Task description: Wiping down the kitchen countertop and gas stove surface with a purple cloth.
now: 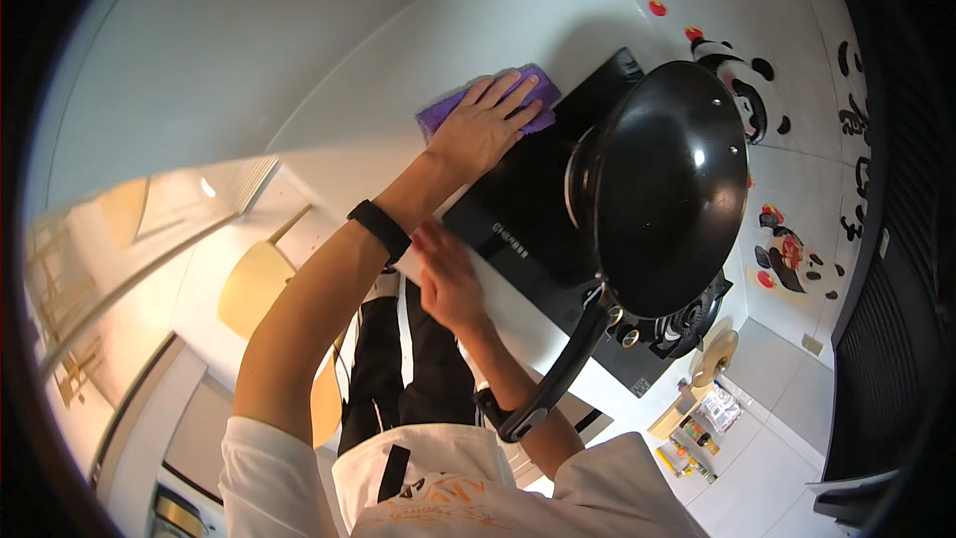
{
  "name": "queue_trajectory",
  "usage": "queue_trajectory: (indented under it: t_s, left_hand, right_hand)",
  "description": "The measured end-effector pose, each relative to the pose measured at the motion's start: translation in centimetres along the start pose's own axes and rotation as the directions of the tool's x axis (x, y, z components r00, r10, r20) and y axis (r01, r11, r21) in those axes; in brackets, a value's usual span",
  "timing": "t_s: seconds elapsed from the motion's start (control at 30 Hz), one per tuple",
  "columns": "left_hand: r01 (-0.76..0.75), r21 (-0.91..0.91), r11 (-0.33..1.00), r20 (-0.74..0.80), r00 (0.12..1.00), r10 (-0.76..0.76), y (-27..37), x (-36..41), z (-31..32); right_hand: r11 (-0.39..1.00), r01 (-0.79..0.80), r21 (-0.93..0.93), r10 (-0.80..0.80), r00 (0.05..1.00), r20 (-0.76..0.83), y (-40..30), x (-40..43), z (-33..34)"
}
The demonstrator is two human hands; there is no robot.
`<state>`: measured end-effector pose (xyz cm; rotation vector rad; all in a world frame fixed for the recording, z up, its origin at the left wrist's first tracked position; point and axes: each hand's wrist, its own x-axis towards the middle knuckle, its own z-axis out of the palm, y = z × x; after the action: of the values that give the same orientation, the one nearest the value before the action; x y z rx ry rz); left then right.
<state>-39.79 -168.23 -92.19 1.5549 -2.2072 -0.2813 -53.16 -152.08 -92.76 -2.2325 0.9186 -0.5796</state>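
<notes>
My left hand (482,123) presses down on a folded purple cloth (448,110), fingers spread over it, at the left edge of a black glass gas hob (515,202). Blurred, my right hand (452,284) is in front of the counter's near edge, below my left wrist, with nothing visible in it. A black wok (665,202) rests over the hob's left burner, and its long handle (560,366) reaches towards me above my right forearm. Part of the hob is hidden under the wok.
To the right is the second burner's pan support (683,325), beside metal knobs (629,338). Farther right are a round lid (715,357), a wooden board (672,412) and several packets and bottles (700,435). The tiled wall (792,164) bears panda stickers. A yellow chair (254,288) stands at left.
</notes>
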Motion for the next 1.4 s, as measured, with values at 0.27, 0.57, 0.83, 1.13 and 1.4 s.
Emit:
queue_trajectory:
  t_s: [0.27,0.57,0.83,1.13,1.4]
  left_hand:
    - [0.225,0.188,0.956,-0.039,0.974,-0.222,2.7,-11.0,-3.2]
    - [0.625,0.145,0.767,-0.120,0.780,-0.614,5.8,-17.6,-6.0]
    - [0.746,-0.224,0.627,0.175,0.663,-0.728,10.0,-22.0,-5.6]
    - [0.609,-0.083,0.789,0.051,0.793,-0.607,8.3,-18.5,-3.5]
    - [0.094,-0.145,0.985,0.556,0.831,0.003,22.6,-22.8,2.2]
  right_hand:
    - [0.998,0.056,0.002,-0.055,0.994,-0.099,-0.1,0.5,-0.2]
    - [0.998,0.022,0.053,-0.016,0.992,-0.122,-1.9,0.0,-1.0]
    - [0.953,-0.203,0.223,0.227,0.970,-0.085,-7.3,-8.4,-4.3]
    - [0.809,-0.557,0.188,0.580,0.807,-0.108,-9.1,-22.6,-10.5]
    - [0.667,-0.708,0.234,0.745,0.642,-0.182,-9.3,-32.7,-7.8]
